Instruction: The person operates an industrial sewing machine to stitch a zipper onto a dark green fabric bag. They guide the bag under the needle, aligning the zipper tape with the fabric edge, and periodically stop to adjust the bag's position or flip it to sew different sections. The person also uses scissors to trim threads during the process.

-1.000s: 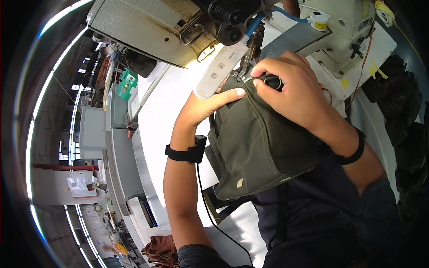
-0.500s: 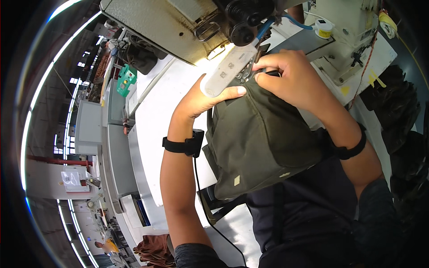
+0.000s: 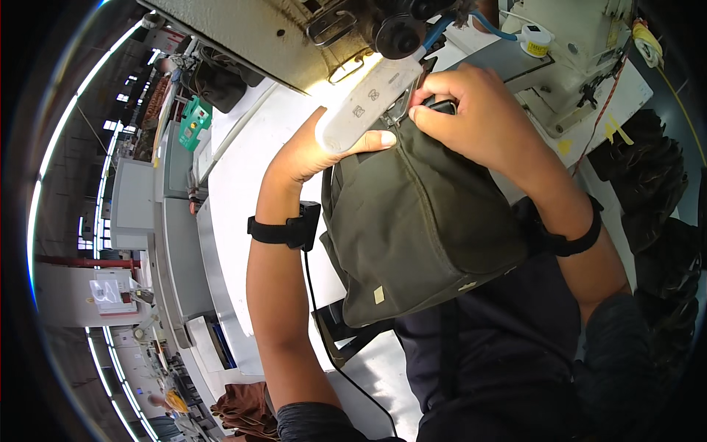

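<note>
Olive fabric bag (image 3: 412, 228), centre of frame, appears light, soft and pliable; top edge suits holding. Right hand (image 3: 468, 110) pinches there; left hand (image 3: 305, 153) presses by thumb, hidden fingers' grip indeterminable.

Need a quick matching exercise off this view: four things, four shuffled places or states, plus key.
Things
1. left hand
2. right hand
3. olive-green cloth item
4. brown cloth pile

Places or states
A. lower left, near the picture's bottom edge
B. to the right of the pale bar
C. thumb visible, other fingers out of sight
D. has a pale patch near its lower left corner

Pairs: 1-C, 2-B, 3-D, 4-A
</note>
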### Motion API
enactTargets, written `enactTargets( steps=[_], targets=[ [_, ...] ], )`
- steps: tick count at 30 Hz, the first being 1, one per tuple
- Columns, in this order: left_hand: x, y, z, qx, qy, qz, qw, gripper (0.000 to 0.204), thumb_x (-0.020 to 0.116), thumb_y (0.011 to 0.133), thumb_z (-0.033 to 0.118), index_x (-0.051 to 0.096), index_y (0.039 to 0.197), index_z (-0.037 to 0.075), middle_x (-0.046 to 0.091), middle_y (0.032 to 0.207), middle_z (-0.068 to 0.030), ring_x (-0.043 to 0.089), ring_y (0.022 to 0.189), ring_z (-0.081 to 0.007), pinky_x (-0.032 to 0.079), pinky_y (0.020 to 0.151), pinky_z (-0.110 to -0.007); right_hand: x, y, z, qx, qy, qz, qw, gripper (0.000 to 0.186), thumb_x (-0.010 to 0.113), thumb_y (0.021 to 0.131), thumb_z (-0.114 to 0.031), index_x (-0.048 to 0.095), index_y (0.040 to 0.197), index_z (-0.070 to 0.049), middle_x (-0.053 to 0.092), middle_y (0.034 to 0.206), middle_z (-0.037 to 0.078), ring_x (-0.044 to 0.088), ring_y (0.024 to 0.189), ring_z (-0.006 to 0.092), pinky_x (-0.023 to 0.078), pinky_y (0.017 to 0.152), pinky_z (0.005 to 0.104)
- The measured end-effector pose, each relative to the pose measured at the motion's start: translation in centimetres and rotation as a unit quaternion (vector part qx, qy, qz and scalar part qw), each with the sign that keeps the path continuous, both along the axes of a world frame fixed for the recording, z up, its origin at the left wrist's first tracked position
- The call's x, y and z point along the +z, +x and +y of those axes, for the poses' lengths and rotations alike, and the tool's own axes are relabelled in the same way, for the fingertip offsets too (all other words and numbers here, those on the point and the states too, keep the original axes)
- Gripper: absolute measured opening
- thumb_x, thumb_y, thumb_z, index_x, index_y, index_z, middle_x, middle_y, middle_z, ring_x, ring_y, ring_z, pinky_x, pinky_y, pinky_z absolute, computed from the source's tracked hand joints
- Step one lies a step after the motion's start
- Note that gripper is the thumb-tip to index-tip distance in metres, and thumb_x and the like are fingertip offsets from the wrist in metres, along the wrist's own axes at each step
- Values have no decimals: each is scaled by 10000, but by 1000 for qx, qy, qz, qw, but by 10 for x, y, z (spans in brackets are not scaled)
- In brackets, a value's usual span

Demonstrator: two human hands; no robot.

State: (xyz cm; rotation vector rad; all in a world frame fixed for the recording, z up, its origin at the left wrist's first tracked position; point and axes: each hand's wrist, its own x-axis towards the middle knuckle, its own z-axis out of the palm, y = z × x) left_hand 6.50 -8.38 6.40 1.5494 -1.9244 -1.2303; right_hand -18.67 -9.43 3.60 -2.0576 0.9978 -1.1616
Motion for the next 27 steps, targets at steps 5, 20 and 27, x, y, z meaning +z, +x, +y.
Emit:
enactTargets(
  steps=[5,20,27],
  targets=[
    [1,3,2,36,12,0,999,418,891,841,325,779,1069,-7,707,902,28,599,823,-69,453,734,-236,17,0,-4,23,102,61,993,237,716,847,-262,802,942,-62,762,800,115,727,768,233,534,720,355],
    [-2,-2,9,36,-55,33,997,492,939,804,404,779,1014,-11,719,873,-3,636,818,-75,511,766,-238,11,-4,-33,131,149,62,978,248,743,845,-258,774,937,-29,660,680,23,575,615,93,443,603,298],
    [-4,3,6,30,-52,50,997,461,930,815,393,789,1001,-5,731,891,-10,652,845,-76,525,799,-244,22,-2,-25,132,167,55,976,199,722,861,-191,758,901,0,673,705,12,552,632,76,423,598,284]
  ],
)
